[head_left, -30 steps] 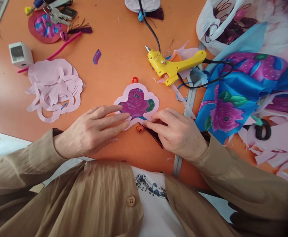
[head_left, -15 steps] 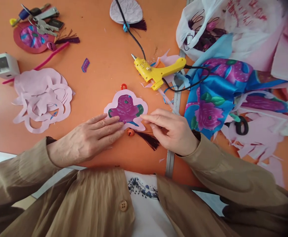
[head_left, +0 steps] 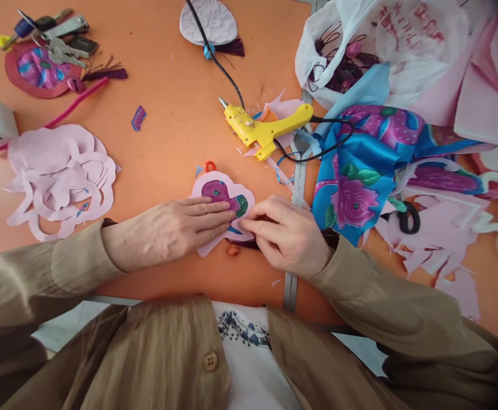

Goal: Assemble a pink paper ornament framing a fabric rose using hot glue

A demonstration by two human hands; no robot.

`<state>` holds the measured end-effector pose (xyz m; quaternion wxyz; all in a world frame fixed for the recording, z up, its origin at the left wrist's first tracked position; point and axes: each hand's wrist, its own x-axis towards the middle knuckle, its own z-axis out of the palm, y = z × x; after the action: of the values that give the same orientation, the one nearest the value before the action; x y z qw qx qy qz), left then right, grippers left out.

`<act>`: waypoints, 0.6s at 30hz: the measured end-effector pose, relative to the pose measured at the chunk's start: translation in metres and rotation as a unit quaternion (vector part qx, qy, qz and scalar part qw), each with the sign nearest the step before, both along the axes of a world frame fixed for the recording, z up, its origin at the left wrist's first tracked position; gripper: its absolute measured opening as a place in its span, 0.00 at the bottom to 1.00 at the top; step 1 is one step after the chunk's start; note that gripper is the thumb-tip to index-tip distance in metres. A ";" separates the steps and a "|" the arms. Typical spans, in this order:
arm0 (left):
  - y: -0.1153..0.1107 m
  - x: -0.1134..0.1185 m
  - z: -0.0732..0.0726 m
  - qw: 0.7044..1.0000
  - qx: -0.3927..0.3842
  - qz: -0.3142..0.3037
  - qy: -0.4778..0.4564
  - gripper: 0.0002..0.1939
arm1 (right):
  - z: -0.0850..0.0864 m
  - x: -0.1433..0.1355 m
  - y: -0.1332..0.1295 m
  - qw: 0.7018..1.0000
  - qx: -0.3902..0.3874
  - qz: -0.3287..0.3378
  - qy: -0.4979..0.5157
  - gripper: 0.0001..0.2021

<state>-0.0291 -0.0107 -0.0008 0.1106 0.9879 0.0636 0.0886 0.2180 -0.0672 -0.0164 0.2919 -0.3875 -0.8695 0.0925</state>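
Note:
A pink flower-shaped felt piece (head_left: 198,185) lies on the orange table, with a purple rose cloth patch (head_left: 217,192) showing in its middle. My left hand (head_left: 170,234) rests flat across it, fingers straight, covering its lower left part. At the right edge, my right hand (head_left: 289,232) pinches the felt between thumb and fingertips. An orange cord loop (head_left: 209,165) sticks out at the top. Below the piece are an orange bell (head_left: 232,250) and a dark tassel, mostly hidden by my right hand.
Beyond my hands lies a yellow glue gun (head_left: 266,128) with a black cable. Pink felt cut-outs (head_left: 61,176) are heaped at left. On the right are blue rose-print cloth (head_left: 355,193), felt scraps (head_left: 437,228) and a white plastic bag (head_left: 424,45). Keys (head_left: 63,51) sit at upper left.
My left hand has slid right, farther over the felt piece. The piece has turned slightly and shifted, and my right fingertips now grip its edge. The whole view has moved a little.

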 end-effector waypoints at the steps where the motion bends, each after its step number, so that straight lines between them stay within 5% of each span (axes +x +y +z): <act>1: 0.000 -0.001 -0.003 1.000 -0.022 0.004 0.007 0.20 | 0.000 0.000 -0.001 1.000 -0.001 0.010 -0.009 0.11; 7: 0.002 -0.007 -0.007 0.997 -0.073 -0.001 -0.011 0.22 | -0.002 0.002 0.001 1.000 -0.016 0.004 0.011 0.12; 11: 0.003 -0.008 -0.004 0.998 -0.052 0.025 -0.022 0.22 | -0.004 0.003 0.004 0.998 0.022 -0.044 0.025 0.15; 18: 0.004 -0.004 -0.007 0.996 0.012 0.066 -0.063 0.18 | -0.008 0.002 0.004 0.998 0.039 -0.031 -0.033 0.15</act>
<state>-0.0329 -0.0064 -0.0082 0.0969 0.9752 0.1202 0.1583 0.2196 -0.0629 -0.0246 0.2811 -0.4056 -0.8690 0.0362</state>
